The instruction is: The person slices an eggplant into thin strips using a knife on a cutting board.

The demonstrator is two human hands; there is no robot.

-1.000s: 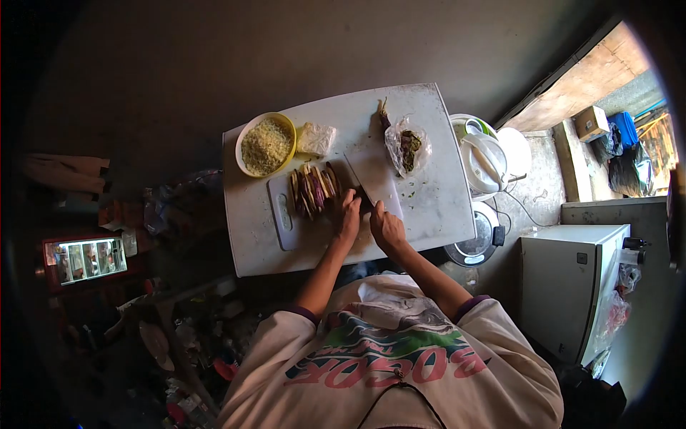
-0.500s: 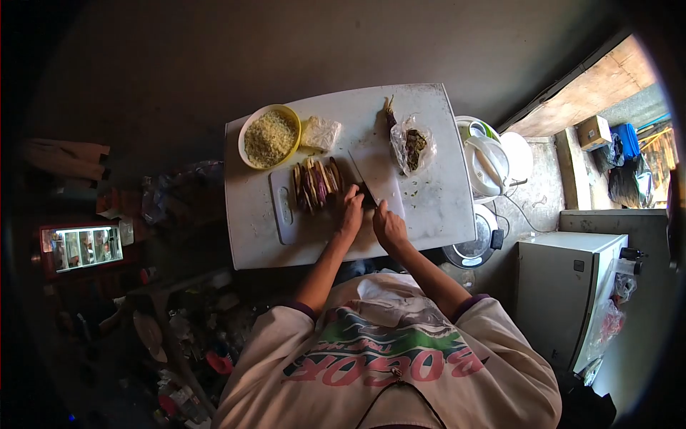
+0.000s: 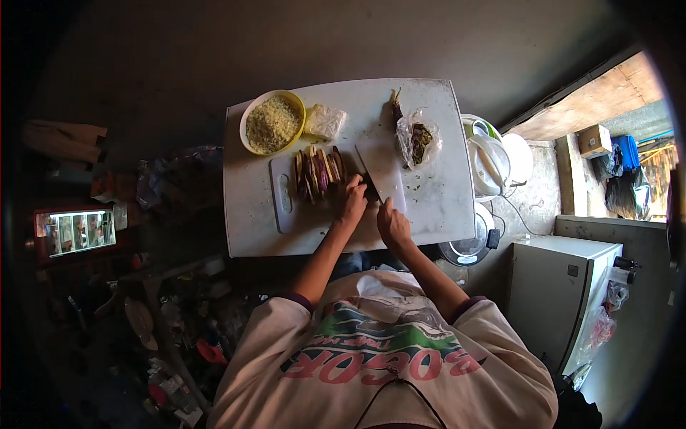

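A knife (image 3: 369, 174) is in my right hand (image 3: 394, 224), its fingers wrapped round the handle. The blade points up and left across the white cutting board (image 3: 284, 203). Just left of the blade, my left hand (image 3: 351, 201) is closed on a dark piece of eggplant (image 3: 370, 190), mostly hidden by the fingers and shadow. Cut eggplant strips (image 3: 319, 174), purple-skinned with pale flesh, lie side by side on the board's left half. At the back, an eggplant stem end (image 3: 396, 106) lies on the white table (image 3: 250, 239).
Back left stand a yellow bowl (image 3: 301, 109) of pale chopped bits and a whitish wrapped block (image 3: 326, 122). A clear plastic bag (image 3: 431, 147) with dark green scraps lies right of the board. Beyond the table's right edge are a white appliance (image 3: 489, 166) and a white cabinet (image 3: 561, 300).
The view has shifted slightly, so the table sits a little higher. Both hands stay at the board; the knife remains beside my left fingers with little visible movement.
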